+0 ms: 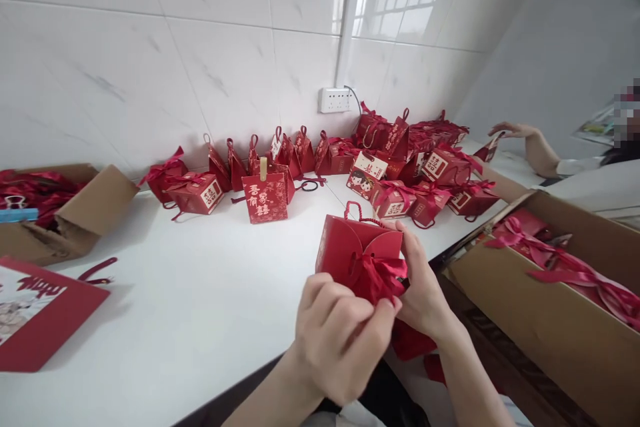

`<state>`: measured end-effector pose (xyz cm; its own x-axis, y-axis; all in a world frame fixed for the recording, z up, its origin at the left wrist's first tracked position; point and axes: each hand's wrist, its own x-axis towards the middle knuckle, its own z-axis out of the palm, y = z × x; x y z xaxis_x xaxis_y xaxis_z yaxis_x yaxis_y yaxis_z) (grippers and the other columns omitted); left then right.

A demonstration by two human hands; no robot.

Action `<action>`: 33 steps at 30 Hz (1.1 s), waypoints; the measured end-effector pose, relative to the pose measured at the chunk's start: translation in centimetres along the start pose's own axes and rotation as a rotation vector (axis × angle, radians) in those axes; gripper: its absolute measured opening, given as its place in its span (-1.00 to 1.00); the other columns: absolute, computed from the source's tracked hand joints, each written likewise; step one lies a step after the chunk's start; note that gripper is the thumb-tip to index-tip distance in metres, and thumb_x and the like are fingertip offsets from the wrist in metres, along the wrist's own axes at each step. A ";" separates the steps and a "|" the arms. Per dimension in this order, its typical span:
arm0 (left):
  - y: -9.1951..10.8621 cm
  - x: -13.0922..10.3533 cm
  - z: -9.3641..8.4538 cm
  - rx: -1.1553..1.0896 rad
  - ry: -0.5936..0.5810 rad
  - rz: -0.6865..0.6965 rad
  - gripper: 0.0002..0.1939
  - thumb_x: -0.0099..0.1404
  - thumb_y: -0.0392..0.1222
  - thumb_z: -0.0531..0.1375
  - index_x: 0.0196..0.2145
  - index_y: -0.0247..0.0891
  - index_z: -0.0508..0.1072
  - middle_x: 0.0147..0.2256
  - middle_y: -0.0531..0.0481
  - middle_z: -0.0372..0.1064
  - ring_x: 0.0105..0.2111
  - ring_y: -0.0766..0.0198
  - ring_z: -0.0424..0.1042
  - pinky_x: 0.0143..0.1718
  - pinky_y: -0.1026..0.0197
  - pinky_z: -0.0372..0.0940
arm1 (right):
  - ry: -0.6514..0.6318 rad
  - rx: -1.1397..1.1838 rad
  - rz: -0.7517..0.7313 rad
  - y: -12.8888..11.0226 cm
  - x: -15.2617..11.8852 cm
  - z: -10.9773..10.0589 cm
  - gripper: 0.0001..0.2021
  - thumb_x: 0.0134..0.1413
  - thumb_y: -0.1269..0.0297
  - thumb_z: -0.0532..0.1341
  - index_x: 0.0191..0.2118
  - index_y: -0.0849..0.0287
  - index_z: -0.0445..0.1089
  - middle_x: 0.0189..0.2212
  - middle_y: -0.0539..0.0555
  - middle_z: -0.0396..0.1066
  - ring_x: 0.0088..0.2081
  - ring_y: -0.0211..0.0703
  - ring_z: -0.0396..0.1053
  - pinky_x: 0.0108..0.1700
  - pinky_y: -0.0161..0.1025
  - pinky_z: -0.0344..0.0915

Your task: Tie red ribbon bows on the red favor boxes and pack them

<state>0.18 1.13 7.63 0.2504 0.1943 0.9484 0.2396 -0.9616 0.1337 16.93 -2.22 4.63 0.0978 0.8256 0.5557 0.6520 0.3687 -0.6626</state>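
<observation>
A red gift box (340, 240) with a twisted cord handle (356, 210) is held up near the table's front edge, its top tilted toward me. On its near side sits a glossy red ribbon bow (375, 273). My left hand (337, 333) is closed in front of the box, thumb and fingers pinching the ribbon's lower end. My right hand (425, 287) grips the box from its right side; some of its fingers are hidden behind the box and ribbon.
Several red boxes (195, 193) line the white table (165, 307) along the tiled wall. Cartons stand left (95, 207) and right (555, 307), with red items inside. A red bag (60, 333) lies front left. Another person's hand (515, 130) is at far right.
</observation>
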 end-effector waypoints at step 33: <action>-8.6 -14.5 11.3 0.053 -0.810 -0.424 -0.70 0.20 0.04 0.06 -0.20 -0.09 0.44 -0.15 -0.01 0.45 -0.14 0.11 0.44 -0.15 0.09 0.33 | 0.920 -0.494 0.743 6.8 -14.0 -31.8 0.20 -0.38 0.15 0.45 0.33 0.10 -0.32 0.21 0.31 0.03 0.13 0.20 0.21 0.09 0.10 0.22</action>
<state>5.11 8.83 -10.56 0.7086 0.6245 0.3285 0.4991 -0.7727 0.3924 43.89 -24.90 8.33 0.9092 0.0928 0.4058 0.4062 -0.4118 -0.8157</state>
